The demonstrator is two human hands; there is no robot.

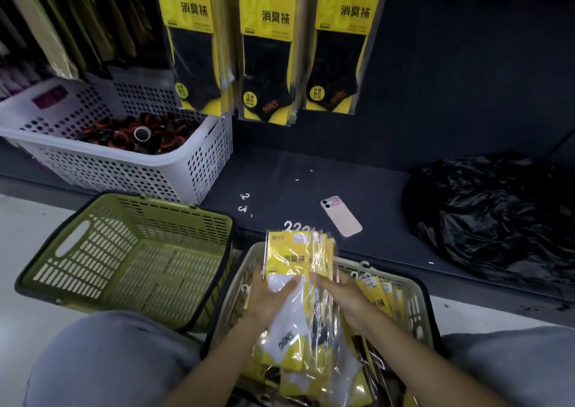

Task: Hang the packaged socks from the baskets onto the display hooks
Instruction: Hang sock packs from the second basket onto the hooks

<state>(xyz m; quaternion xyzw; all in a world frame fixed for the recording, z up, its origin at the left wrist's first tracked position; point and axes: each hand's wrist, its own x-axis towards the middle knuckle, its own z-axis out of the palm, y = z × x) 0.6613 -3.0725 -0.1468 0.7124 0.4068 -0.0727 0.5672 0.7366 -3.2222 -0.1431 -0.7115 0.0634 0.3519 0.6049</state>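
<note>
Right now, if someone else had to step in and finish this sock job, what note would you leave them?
Hands: the left hand and right hand both grip a bundle of sock packs, held above the beige basket.
Stock: loose packs remain in that basket. The green basket beside it looks emptied.
Done: three rows of black-sock packs hang on the wall.
Left: hang the held bundle, then the rest of the beige basket.
Mind the phone lying on the shelf.
</note>
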